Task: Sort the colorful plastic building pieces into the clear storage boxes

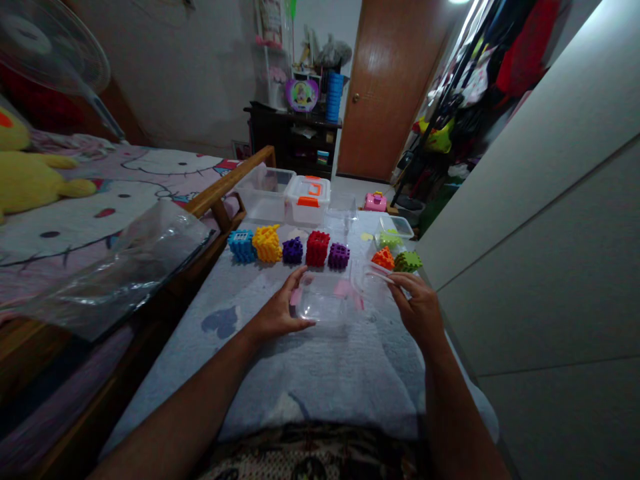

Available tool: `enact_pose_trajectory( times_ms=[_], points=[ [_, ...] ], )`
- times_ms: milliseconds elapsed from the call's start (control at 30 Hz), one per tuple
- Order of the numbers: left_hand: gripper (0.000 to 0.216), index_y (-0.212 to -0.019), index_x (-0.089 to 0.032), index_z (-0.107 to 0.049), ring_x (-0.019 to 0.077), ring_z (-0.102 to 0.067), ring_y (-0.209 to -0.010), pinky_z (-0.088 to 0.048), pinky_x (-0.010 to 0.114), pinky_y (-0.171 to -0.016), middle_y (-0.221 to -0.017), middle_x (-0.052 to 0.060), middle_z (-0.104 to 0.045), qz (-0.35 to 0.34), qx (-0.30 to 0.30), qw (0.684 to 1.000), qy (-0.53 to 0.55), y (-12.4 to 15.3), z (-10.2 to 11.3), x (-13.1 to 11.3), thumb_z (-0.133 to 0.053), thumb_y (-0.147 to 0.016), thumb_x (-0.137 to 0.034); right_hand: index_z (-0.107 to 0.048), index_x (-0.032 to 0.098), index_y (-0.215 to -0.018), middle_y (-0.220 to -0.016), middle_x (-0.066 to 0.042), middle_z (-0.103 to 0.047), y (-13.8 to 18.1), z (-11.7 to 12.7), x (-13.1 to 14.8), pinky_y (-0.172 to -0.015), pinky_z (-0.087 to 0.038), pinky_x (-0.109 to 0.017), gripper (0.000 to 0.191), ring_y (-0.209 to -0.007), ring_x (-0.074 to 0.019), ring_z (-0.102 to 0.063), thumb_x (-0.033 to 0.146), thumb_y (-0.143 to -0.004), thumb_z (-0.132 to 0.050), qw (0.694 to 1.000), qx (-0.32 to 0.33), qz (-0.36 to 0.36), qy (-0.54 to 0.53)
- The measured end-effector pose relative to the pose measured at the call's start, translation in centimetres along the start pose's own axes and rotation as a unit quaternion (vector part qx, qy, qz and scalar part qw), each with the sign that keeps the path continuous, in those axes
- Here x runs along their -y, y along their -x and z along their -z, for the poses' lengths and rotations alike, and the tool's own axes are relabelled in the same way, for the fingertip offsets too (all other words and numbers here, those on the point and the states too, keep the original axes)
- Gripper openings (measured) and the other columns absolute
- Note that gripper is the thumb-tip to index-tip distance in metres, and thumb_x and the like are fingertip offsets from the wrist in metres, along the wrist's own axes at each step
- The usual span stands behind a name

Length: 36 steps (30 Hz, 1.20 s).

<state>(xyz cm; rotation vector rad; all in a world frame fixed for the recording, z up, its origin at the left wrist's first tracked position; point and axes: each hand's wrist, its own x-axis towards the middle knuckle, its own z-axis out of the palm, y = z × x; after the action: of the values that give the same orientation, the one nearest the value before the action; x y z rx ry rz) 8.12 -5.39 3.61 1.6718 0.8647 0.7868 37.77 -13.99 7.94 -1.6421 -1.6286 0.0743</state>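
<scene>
Far left of frame: bed (100, 200) with printed sheet, yellow plush toy (30, 177) on it, crumpled clear plastic bag (125, 267) over its wooden edge.

Centre: bench (310, 373) under a grey cloth. Across its far part, a row of toothed blocks: blue block (243, 245), yellow block (267, 243), purple block (293, 251), red block (317, 248), second purple block (339, 256). Behind the row, an open clear tub (265, 190) and a white box with orange latch (307, 199).

Mid-frame, near the row: left hand (280, 310) clasps the left end of a clear box (323, 303) that rests on the cloth, fingers over the top and thumb on the near side. Right hand (417, 307) is closed on the box's right side, fingertips pinching thin clear plastic; lid or rim, cannot tell.

Right of the row: orange block (383, 258) and green block (407, 261), just above the right hand. Grey wall panel fills the right.
</scene>
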Motion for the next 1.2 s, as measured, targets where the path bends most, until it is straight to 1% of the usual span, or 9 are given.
enact_pose_trajectory(
  times_ms=[200, 367, 500, 567, 667, 767, 967, 1100, 1200],
  points=[
    [0.104, -0.145, -0.028, -0.043, 0.0334, -0.041, -0.14, -0.028, 0.048, -0.118, -0.147, 0.012, -0.05, 0.003, -0.001, 1.0, -0.002, 0.5, 0.7, 0.2, -0.089, -0.053, -0.027, -0.074, 0.023, -0.089, -0.096, -0.011, -0.072, 2.8, 0.5, -4.8, -0.091, -0.05, -0.045, 0.025, -0.093, -0.0274, -0.064, 0.032, -0.09, -0.05, 0.996, 0.008, -0.036, 0.087],
    [0.101, -0.144, -0.028, -0.045, 0.0331, -0.047, -0.136, -0.03, 0.048, -0.117, -0.141, 0.013, -0.055, -0.001, -0.005, 1.0, -0.012, 0.5, 0.7, 0.3, -0.089, -0.053, -0.024, -0.074, 0.02, -0.091, -0.101, -0.012, -0.072, 4.3, -0.4, -5.4, -0.094, -0.048, -0.045, 0.024, -0.098, -0.0273, -0.063, 0.022, -0.085, -0.051, 0.991, 0.089, -0.026, 0.096],
    [0.103, -0.145, -0.03, -0.042, 0.0336, -0.044, -0.138, -0.028, 0.049, -0.119, -0.146, 0.013, -0.051, 0.004, 0.001, 1.0, -0.022, 0.5, 0.8, 0.6, -0.089, -0.054, -0.025, -0.072, 0.021, -0.1, -0.109, -0.01, -0.071, 4.1, 0.5, -5.5, -0.099, -0.045, -0.046, 0.029, -0.106, -0.0267, -0.062, 0.016, -0.076, -0.055, 0.985, 0.156, -0.025, 0.073],
    [0.104, -0.148, -0.031, -0.039, 0.0328, -0.042, -0.14, -0.028, 0.047, -0.119, -0.148, 0.012, -0.049, -0.002, 0.006, 0.999, -0.038, 0.5, 0.9, 0.9, -0.088, -0.056, -0.026, -0.07, 0.02, -0.104, -0.111, -0.01, -0.07, 3.0, 1.4, -6.1, -0.099, -0.046, -0.044, 0.03, -0.107, -0.0255, -0.063, 0.02, -0.078, -0.055, 0.986, 0.151, -0.034, 0.061],
    [0.106, -0.15, -0.03, -0.035, 0.0331, -0.041, -0.14, -0.03, 0.046, -0.118, -0.15, 0.012, -0.047, -0.009, 0.013, 0.998, -0.061, 0.4, 1.0, 1.3, -0.088, -0.059, -0.029, -0.066, 0.019, -0.113, -0.116, -0.012, -0.069, 0.0, 2.6, -7.8, -0.098, -0.047, -0.045, 0.035, -0.108, -0.0261, -0.063, 0.025, -0.079, -0.057, 0.991, 0.089, -0.059, 0.086],
    [0.107, -0.153, -0.027, -0.029, 0.0341, -0.04, -0.141, -0.028, 0.048, -0.119, -0.152, 0.014, -0.043, -0.012, 0.021, 0.996, -0.086, 0.4, 0.9, 1.5, -0.086, -0.062, -0.033, -0.059, 0.016, -0.125, -0.127, -0.016, -0.063, -3.7, 3.1, -10.0, -0.104, -0.041, -0.051, 0.053, -0.119, -0.0316, -0.058, 0.024, -0.073, -0.065, 0.984, 0.041, -0.067, 0.159],
    [0.106, -0.154, -0.026, -0.022, 0.0341, -0.037, -0.142, -0.028, 0.05, -0.119, -0.153, 0.014, -0.04, -0.025, 0.036, 0.993, -0.107, 0.2, 0.7, 1.6, -0.082, -0.067, -0.038, -0.042, 0.016, -0.145, -0.147, -0.019, -0.047, -8.3, 3.1, -13.4, -0.108, -0.037, -0.051, 0.084, -0.136, -0.0362, -0.042, 0.03, -0.068, -0.074, 0.949, 0.187, -0.074, 0.244],
    [0.105, -0.153, -0.026, -0.026, 0.0336, -0.043, -0.139, -0.031, 0.048, -0.117, -0.149, 0.014, -0.047, -0.024, 0.028, 0.994, -0.099, 0.2, 0.6, 1.6, -0.083, -0.066, -0.037, -0.04, 0.017, -0.146, -0.148, -0.017, -0.047, -9.9, 2.8, -14.1, -0.108, -0.036, -0.048, 0.085, -0.134, -0.0359, -0.043, 0.032, -0.068, -0.073, 0.916, 0.278, -0.053, 0.285],
    [0.102, -0.153, -0.026, -0.026, 0.0327, -0.043, -0.139, -0.03, 0.048, -0.118, -0.148, 0.015, -0.047, -0.019, 0.027, 0.995, -0.093, 0.2, 0.4, 1.6, -0.082, -0.068, -0.037, -0.044, 0.018, -0.142, -0.144, -0.014, -0.052, -10.8, 2.4, -14.1, -0.107, -0.036, -0.044, 0.082, -0.13, -0.033, -0.047, 0.032, -0.067, -0.074, 0.905, 0.307, -0.04, 0.293]
  ],
)
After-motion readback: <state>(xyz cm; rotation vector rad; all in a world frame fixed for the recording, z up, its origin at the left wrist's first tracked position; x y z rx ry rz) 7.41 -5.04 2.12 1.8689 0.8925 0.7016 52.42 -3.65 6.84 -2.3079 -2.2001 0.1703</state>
